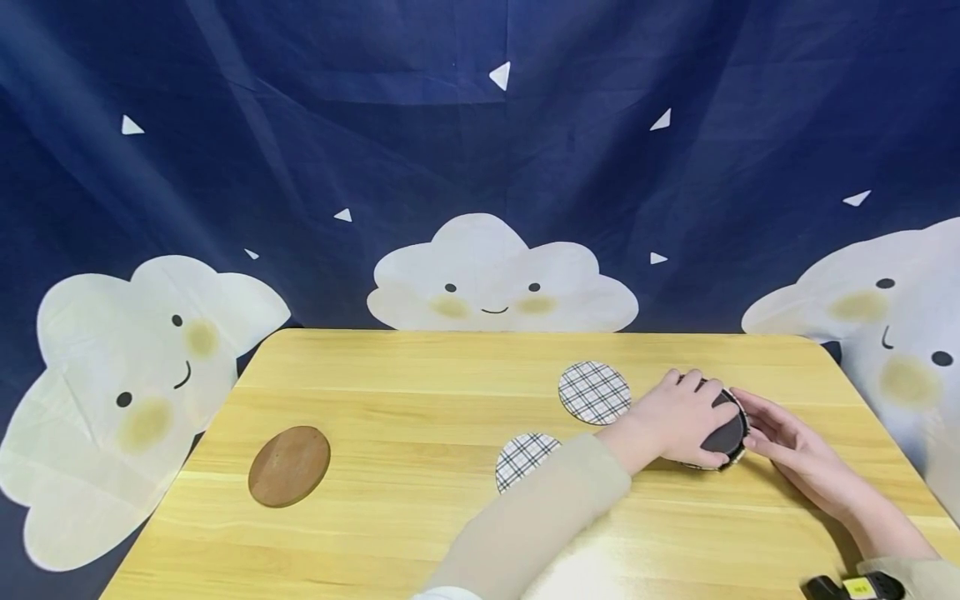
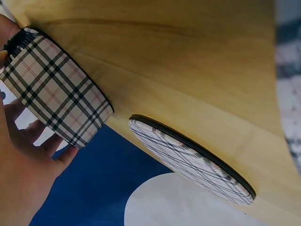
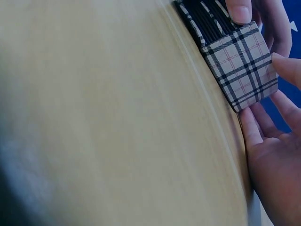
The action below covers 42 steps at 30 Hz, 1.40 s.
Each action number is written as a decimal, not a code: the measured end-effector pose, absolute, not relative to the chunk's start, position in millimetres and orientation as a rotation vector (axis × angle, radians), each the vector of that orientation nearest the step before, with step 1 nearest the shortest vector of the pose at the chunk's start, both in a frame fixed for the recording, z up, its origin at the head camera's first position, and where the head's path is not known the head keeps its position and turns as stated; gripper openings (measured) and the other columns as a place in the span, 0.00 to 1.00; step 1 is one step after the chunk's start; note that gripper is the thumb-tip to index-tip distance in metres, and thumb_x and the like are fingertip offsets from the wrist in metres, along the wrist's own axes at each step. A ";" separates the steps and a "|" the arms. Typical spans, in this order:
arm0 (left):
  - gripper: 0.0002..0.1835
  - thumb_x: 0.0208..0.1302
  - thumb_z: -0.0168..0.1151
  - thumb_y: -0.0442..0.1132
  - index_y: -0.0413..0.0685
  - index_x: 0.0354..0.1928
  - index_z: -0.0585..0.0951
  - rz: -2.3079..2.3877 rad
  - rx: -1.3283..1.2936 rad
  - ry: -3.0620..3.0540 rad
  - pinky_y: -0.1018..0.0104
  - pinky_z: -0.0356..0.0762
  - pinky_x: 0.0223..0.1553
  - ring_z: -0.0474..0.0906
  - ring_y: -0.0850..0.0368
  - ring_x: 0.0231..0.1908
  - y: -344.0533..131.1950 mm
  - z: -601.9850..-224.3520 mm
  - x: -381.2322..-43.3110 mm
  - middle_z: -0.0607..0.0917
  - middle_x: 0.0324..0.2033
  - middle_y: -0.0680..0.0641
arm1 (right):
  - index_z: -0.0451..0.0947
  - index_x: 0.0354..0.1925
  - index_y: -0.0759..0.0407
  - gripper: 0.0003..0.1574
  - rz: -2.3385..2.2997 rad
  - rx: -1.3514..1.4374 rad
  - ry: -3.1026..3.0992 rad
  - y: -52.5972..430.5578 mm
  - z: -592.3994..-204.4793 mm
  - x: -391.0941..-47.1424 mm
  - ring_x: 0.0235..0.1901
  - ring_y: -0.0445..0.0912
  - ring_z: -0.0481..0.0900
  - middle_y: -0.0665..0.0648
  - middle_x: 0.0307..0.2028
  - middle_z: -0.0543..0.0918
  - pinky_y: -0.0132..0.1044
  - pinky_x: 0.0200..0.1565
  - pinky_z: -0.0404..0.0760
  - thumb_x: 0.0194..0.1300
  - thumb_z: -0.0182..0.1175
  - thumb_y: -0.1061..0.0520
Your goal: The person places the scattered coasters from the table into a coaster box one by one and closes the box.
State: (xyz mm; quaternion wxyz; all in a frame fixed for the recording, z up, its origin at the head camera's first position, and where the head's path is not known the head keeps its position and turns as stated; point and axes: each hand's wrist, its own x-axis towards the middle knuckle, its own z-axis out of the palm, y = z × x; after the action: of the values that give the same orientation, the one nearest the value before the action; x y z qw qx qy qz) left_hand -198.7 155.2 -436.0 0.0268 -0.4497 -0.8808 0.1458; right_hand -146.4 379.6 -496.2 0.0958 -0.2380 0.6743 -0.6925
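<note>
Backdrop: dark blue curtain (image 1: 420, 150) printed with white clouds, behind a pale wooden table (image 1: 390, 533).

Hands: both are on one object at the table's right side. The left hand (image 1: 686, 417) lies across its top with spread, bent fingers gripping the rim. The right hand (image 1: 802, 462) curves round the opposite side, thumb and fingertips on the wall.

Coaster holder (image 2: 56, 89): plaid outside, with a black round top in the head view. Probably light and stiff, with a thin covering that should not be slippery, and unlikely to break. A hold across the curved wall, from opposite sides, appears surest. Its coaster stack (image 3: 211, 23) shows edge-on through a gap in the wall; those pieces look loose enough to slide, so the gap is a poor place to squeeze.

Brown disc (image 1: 290, 467): flat, well apart to the left.

Plaid coasters: the far coaster (image 1: 595, 392) lies flat near the holder; the near coaster (image 1: 525, 461) is partly covered by the left sleeve (image 1: 551, 508).

Wrist device (image 1: 862, 587): black with a yellow label, cut off by the lower edge.

Hard to make out: the number of coasters inside, the holder's underside, whether it rests fully on the table, and the blurred plaid patch at the left wrist view's right edge.
</note>
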 end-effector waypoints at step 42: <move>0.35 0.77 0.37 0.76 0.76 0.80 0.62 0.490 -1.402 -2.725 0.62 0.58 0.79 0.55 0.60 0.80 126.0 -430.0 -212.2 0.63 0.79 0.59 | 0.57 0.83 0.55 0.42 -2.065 -0.696 1.971 380.3 -496.9 -146.8 0.70 0.28 0.73 0.39 0.74 0.73 0.19 0.63 0.73 0.78 0.40 0.78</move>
State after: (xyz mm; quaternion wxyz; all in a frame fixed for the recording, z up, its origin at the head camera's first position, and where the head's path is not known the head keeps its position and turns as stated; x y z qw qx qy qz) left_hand -212.2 126.0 -430.0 0.0193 -0.4516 -0.8779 0.1578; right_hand -146.8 380.3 -496.9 0.1015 -0.2357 0.6673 -0.6992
